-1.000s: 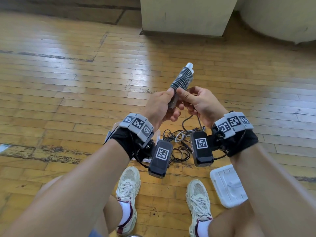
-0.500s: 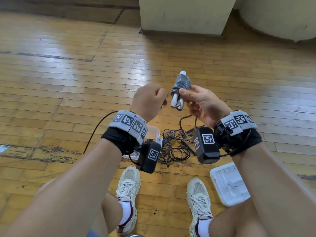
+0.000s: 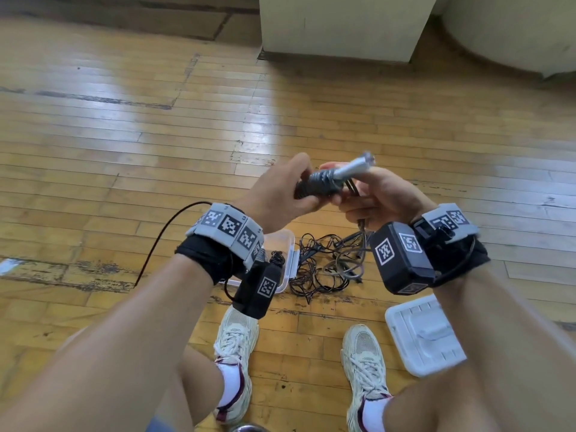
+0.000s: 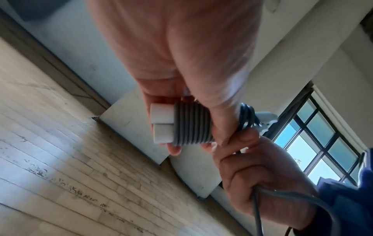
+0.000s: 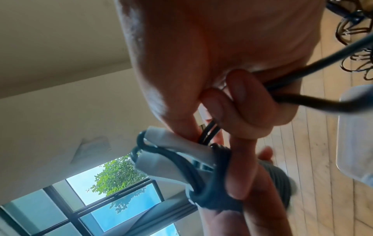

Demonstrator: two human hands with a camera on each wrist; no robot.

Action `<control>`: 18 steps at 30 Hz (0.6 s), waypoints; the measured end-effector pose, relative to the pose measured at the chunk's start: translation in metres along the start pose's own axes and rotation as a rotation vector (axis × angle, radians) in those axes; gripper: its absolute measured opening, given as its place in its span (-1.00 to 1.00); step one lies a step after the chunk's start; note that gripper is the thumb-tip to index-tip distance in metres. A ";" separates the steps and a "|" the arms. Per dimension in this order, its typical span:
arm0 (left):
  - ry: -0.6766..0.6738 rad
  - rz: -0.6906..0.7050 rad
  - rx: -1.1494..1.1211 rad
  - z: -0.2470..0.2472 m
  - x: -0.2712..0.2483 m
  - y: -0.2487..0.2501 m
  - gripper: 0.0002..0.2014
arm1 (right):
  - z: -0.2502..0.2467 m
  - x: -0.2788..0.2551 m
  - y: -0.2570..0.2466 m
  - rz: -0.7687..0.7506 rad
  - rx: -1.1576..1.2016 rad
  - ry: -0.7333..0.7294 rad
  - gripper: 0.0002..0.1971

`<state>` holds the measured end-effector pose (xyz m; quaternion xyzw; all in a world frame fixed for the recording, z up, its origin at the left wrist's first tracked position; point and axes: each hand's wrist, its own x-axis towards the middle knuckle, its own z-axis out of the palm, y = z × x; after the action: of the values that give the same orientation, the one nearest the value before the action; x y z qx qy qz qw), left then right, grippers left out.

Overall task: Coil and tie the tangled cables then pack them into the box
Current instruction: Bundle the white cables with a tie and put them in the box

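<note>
A grey cable wound into a tight coil (image 3: 318, 183) around its white plug ends (image 3: 355, 166) is held at chest height, lying nearly level. My left hand (image 3: 290, 190) grips the coil (image 4: 191, 124), thumb and fingers curled round it, with the white ends (image 4: 162, 123) sticking out. My right hand (image 3: 371, 191) holds the other end, its fingers curled round the cable's loose tail (image 5: 302, 83) next to the wrapped white plug (image 5: 171, 159). On the floor below lie a tangle of dark cables (image 3: 327, 263) and a clear plastic box (image 3: 285, 244), partly hidden by my left wrist.
The box's white lid (image 3: 424, 335) lies on the wooden floor by my right shoe (image 3: 364, 357); my left shoe (image 3: 237, 338) is beside it. A pale cabinet (image 3: 339, 23) stands at the far edge. Bare floorboards stretch to the left.
The bundle has tipped from upright to nearly level. My left hand, which had pulled away half a second ago, has come back and closed on the coil.
</note>
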<state>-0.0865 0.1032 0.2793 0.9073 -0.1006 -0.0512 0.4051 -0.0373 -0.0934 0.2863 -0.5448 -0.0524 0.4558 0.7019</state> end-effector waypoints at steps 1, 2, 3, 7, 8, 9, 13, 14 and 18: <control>-0.016 -0.035 -0.088 0.001 -0.001 0.001 -0.74 | 0.001 0.000 0.001 -0.017 0.052 0.025 -0.70; -0.012 -0.066 -0.174 0.001 -0.001 0.001 -0.77 | 0.002 0.001 0.002 -0.040 0.110 0.063 -0.71; 0.012 -0.088 -0.233 0.001 -0.001 0.001 -0.77 | 0.004 0.002 0.002 -0.064 0.139 0.105 -0.74; 0.045 -0.102 -0.198 0.006 0.004 0.000 -0.44 | 0.012 0.009 0.005 -0.079 -0.037 0.264 -0.79; 0.044 -0.084 -0.136 0.008 0.005 -0.001 -0.42 | 0.013 0.011 0.006 -0.075 -0.086 0.311 -0.80; 0.051 -0.059 -0.080 0.009 0.006 -0.002 -0.46 | 0.015 0.013 0.007 -0.072 -0.133 0.360 -0.82; 0.072 -0.031 0.049 0.014 0.009 -0.005 -0.59 | 0.019 0.016 0.013 -0.062 -0.275 0.477 -0.82; 0.076 -0.025 0.064 0.015 0.009 -0.005 -0.60 | 0.019 0.017 0.014 -0.063 -0.288 0.492 -0.82; 0.120 0.042 0.121 0.017 0.009 -0.002 -0.50 | 0.017 0.017 0.010 -0.116 -0.204 0.490 -0.81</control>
<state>-0.0805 0.0902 0.2663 0.9293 -0.0980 0.0178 0.3558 -0.0434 -0.0695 0.2779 -0.7029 0.0423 0.2615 0.6601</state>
